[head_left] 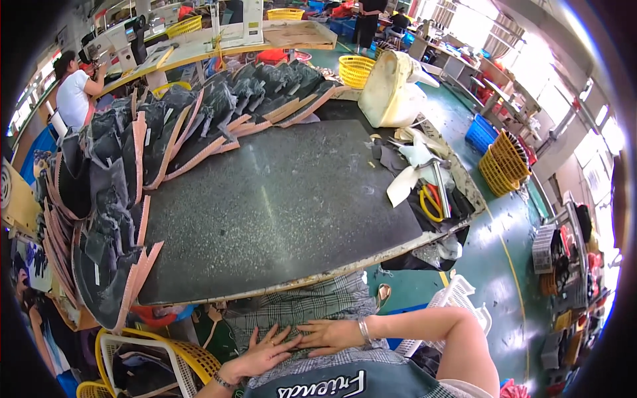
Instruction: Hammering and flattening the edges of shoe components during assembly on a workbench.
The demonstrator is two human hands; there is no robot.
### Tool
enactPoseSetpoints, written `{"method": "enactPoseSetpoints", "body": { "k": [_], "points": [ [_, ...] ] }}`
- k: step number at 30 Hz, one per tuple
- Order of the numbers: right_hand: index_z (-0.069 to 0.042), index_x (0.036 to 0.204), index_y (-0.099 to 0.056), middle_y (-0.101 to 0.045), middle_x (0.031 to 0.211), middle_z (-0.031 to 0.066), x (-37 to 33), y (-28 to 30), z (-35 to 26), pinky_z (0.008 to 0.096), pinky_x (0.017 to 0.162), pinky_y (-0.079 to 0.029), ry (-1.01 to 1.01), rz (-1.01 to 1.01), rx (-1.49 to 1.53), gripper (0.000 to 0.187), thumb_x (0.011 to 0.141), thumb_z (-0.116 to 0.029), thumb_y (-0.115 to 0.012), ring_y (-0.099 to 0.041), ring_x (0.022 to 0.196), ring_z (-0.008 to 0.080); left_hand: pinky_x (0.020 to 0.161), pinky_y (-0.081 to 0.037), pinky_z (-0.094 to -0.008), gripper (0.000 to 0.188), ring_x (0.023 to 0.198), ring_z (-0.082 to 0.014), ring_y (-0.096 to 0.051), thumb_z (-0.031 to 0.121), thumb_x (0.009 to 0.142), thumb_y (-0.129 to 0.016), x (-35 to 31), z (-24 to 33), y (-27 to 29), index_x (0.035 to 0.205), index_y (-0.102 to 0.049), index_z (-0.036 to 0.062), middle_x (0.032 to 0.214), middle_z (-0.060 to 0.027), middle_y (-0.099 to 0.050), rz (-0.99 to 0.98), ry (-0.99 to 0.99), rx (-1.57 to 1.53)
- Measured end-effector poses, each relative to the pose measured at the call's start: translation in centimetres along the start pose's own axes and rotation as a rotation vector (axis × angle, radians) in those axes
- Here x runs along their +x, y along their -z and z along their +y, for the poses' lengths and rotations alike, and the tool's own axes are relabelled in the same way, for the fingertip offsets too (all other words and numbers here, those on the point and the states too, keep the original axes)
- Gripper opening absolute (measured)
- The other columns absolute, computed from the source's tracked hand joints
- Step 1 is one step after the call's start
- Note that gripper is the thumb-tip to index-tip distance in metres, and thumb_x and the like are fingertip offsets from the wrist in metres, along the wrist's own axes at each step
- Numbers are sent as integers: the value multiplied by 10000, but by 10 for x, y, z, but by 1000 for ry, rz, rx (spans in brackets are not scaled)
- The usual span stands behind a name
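My left hand [267, 353] lies flat on the checked grey cloth [308, 304] over my lap, fingers spread. Beside it, my right hand [332, 335] rests palm down on the same cloth, its fingertips meeting the left hand's. Neither hand holds anything. In front of them stands a worktable topped by a dark speckled mat [279, 212]. Along its left and far sides, several black fleecy shoe uppers [109, 232] with pinkish edges overlap in a long row. Scissors with yellow handles [430, 204] and a metal rod [440, 189] lie at the right among white and dark scraps.
A cream plastic container [391, 89] stands at the table's far right corner. Yellow baskets [503, 162] sit on the green floor to the right. A white crate [458, 302] is near my right arm, and a yellow-rimmed basket [192, 355] by my left. Another person [74, 93] works at the far left.
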State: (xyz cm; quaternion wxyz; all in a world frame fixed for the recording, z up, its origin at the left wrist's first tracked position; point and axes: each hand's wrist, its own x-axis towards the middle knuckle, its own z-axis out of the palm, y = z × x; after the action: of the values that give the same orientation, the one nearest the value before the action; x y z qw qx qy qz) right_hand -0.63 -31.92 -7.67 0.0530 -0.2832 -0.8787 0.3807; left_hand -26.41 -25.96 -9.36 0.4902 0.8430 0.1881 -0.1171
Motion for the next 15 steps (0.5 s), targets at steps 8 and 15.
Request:
{"method": "enactPoseSetpoints", "body": {
  "k": [8, 15],
  "points": [
    [-48, 1197, -587, -315, 1467, 158, -83, 44, -24, 447, 1110, -247, -94, -138, 410, 330, 886, -156, -571, -165, 1397, 356, 1091, -81, -558, 590, 1410, -408, 22, 259, 937, -478, -65, -11, 23, 1463, -223, 343, 1539, -193, 25, -107, 138, -242],
    [7, 846, -644, -644, 683, 36, -32, 190, -40, 199, 486, -479, -548, 532, 730, 205, 906, -185, -608, -600, 562, 66, 482, -452, -209, 116, 500, -95, -583, 35, 888, -573, -128, 25, 57, 930, -635, -53, 576, -34, -600, 754, 509, -801]
  ]
}}
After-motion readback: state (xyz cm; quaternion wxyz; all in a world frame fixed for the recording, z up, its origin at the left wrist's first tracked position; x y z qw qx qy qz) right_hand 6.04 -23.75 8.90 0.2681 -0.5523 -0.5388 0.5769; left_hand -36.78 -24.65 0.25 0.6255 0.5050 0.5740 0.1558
